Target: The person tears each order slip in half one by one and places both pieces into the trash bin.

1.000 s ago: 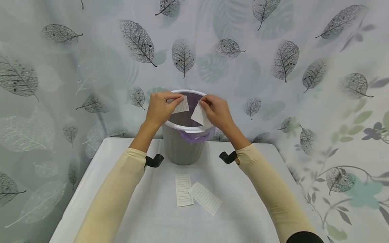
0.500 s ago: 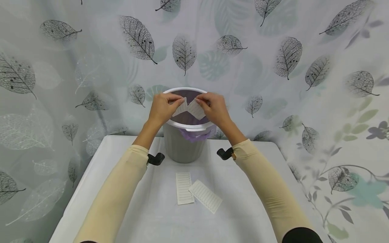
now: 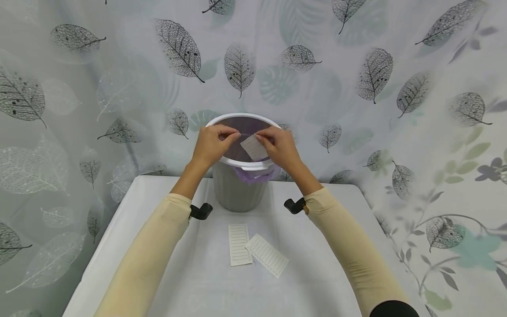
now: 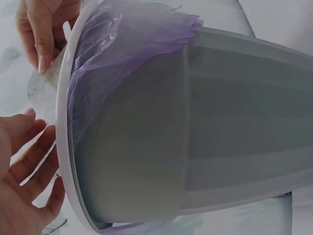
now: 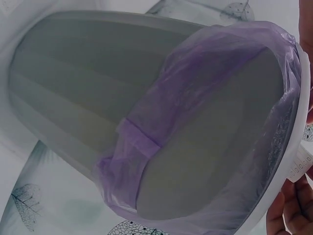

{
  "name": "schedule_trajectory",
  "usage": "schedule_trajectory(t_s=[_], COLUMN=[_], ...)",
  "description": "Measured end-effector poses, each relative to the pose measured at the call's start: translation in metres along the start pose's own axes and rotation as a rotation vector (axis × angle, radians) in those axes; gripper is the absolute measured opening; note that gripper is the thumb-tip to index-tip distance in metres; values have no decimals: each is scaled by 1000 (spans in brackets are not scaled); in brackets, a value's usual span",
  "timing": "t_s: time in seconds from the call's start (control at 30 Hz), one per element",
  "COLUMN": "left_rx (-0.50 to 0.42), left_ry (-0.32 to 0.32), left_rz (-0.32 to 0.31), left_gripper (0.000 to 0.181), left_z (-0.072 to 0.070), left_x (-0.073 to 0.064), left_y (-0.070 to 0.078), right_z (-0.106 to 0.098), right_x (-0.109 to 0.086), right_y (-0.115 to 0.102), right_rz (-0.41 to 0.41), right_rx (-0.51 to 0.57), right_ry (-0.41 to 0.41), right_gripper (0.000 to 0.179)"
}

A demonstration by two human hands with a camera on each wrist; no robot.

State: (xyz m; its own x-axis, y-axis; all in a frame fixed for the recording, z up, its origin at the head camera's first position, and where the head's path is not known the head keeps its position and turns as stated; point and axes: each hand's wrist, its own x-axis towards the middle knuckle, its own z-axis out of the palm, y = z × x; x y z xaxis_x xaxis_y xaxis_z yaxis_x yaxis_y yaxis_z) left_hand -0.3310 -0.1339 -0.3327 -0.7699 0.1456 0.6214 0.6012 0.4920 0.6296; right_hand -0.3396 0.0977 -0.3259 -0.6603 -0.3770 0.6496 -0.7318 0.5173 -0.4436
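In the head view my right hand (image 3: 282,146) pinches a small lined paper piece (image 3: 253,148) above the mouth of a grey trash bin (image 3: 239,189). My left hand (image 3: 211,145) hovers over the opposite side of the rim, thumb and forefinger close together. The left wrist view shows the left hand (image 4: 27,171) with loosely bent, spread fingers beside the bin's white rim and no paper visible in them. In the right wrist view, ruled paper (image 5: 299,166) sticks out from the fingers of the right hand (image 5: 293,203).
Two lined paper slips, one straight (image 3: 239,245) and one slanted (image 3: 268,255), lie on the white table (image 3: 206,281) in front of the bin. A purple liner bag (image 3: 255,176) folds over the rim. A leaf-patterned curtain (image 3: 273,88) hangs behind.
The paper piece between the left fingers no longer shows there. The right hand's piece swung from overlapping it to hanging alone over the bin. Both hands stayed above the rim.
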Motion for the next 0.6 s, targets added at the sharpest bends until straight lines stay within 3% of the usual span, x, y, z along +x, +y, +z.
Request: schedule_trajectory(t_s=[0.23,0.43,0.6], left_rx=[1,-1,12], left_ry=[-1,1,-3], left_rz=[12,9,17], left_gripper=[14,15,15], left_z=[-1,-4,-5], left_x=[-7,-10,-14], left_y=[2,2,0], right_z=[0,-1,-2], right_x=[-5,-8,-12], right_y=[-1,-1,-2], right_rz=[-29,-36,-55], right_rx=[-30,-140,-215], right_ry=[-29,-143,-164], right_gripper=[14,18,19])
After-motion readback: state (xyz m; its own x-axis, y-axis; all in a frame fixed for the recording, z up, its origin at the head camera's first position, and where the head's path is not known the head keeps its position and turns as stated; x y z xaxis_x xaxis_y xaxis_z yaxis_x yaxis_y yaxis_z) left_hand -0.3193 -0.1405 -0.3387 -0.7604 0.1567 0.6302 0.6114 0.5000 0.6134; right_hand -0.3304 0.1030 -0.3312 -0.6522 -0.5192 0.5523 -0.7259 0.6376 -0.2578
